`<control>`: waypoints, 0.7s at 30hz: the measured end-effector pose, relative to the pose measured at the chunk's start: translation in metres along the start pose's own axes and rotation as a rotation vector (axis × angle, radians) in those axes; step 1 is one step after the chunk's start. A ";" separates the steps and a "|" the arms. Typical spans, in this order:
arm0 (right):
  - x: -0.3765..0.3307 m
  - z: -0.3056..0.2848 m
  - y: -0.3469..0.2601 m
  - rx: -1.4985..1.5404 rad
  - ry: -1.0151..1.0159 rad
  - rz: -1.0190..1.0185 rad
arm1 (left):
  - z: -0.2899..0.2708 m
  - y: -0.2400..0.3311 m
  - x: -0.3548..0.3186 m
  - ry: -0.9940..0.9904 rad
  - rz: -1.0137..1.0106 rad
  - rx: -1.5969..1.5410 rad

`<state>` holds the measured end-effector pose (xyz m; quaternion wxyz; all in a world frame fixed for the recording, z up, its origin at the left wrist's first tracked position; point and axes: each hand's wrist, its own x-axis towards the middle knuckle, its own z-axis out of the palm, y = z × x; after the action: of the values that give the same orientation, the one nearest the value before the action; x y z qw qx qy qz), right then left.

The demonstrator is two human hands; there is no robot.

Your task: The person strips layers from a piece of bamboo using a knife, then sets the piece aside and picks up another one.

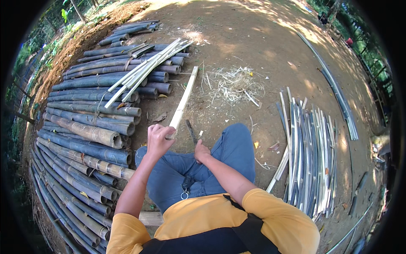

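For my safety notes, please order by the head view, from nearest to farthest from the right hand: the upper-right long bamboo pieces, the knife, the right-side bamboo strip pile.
1. Knife, in the right hand.
2. Bamboo strip pile, right side.
3. Long bamboo pieces, farther right and ahead.

Bamboo poles [84,128], shavings [240,84] on dirt [237,38]

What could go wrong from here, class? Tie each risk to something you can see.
1. The knife in the right hand is unsheathed near the legs; a slip might cut.
2. The gloveless left hand grips the pale strip; splinters could pierce skin.
3. Round bamboo poles lie piled beside the left knee and might roll if knocked.
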<state>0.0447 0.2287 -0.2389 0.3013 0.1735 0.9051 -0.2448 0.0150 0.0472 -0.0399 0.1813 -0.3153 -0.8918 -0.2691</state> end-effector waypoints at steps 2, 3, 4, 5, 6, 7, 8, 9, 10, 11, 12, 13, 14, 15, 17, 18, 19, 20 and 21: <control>0.010 0.002 0.010 0.108 0.016 0.009 | -0.002 0.006 0.002 0.052 -0.009 -0.026; 0.012 0.001 0.013 0.112 0.021 0.008 | -0.003 0.007 0.002 0.073 -0.019 -0.038; 0.014 -0.003 0.015 0.117 0.031 0.004 | -0.003 0.008 0.004 0.102 -0.046 -0.059; 0.013 -0.004 0.014 0.144 0.092 0.027 | -0.004 0.008 0.007 0.131 -0.073 -0.079; 0.013 -0.004 0.014 0.172 0.154 0.052 | -0.004 0.007 0.011 0.157 -0.099 -0.101; 0.007 -0.004 0.009 0.208 0.201 0.073 | -0.008 0.005 0.010 0.170 -0.114 -0.090; 0.007 -0.012 0.007 0.283 0.067 0.066 | -0.010 0.003 0.011 0.200 -0.129 -0.084; 0.009 -0.023 0.005 0.358 -0.066 0.057 | -0.012 0.001 0.012 0.229 -0.145 -0.079; 0.008 -0.030 0.005 0.437 -0.201 0.051 | -0.012 0.001 0.013 0.254 -0.159 -0.075; 0.020 -0.026 0.017 0.588 -0.246 0.024 | -0.010 0.003 0.018 0.254 -0.167 -0.101; 0.034 -0.024 0.029 0.722 -0.289 0.066 | -0.007 0.006 0.024 0.260 -0.150 -0.121; 0.046 -0.026 0.038 0.857 -0.337 0.104 | -0.004 0.008 0.029 0.264 -0.137 -0.137; 0.042 -0.031 0.029 0.983 -0.409 0.128 | -0.008 0.005 0.026 0.269 -0.140 -0.129; 0.036 -0.036 0.026 1.076 -0.399 0.082 | -0.013 0.002 0.024 0.271 -0.102 -0.097; 0.042 -0.040 0.039 1.257 -0.460 0.099 | -0.018 0.010 0.034 0.248 -0.063 -0.114; 0.046 -0.043 0.048 1.350 -0.483 0.103 | -0.020 0.015 0.040 0.238 -0.040 -0.125; 0.034 -0.046 0.039 1.374 -0.463 0.073 | -0.025 0.014 0.041 0.248 -0.040 -0.136; 0.026 -0.050 0.038 1.423 -0.413 0.065 | -0.028 0.018 0.044 0.249 -0.024 -0.141; 0.018 -0.053 0.034 1.472 -0.361 0.057 | -0.031 0.021 0.047 0.249 -0.008 -0.146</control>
<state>0.0219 0.2883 -0.2247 0.2572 0.3103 0.4400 -0.8025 -0.0009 0.0638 0.0155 0.2660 -0.2884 -0.8417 -0.3708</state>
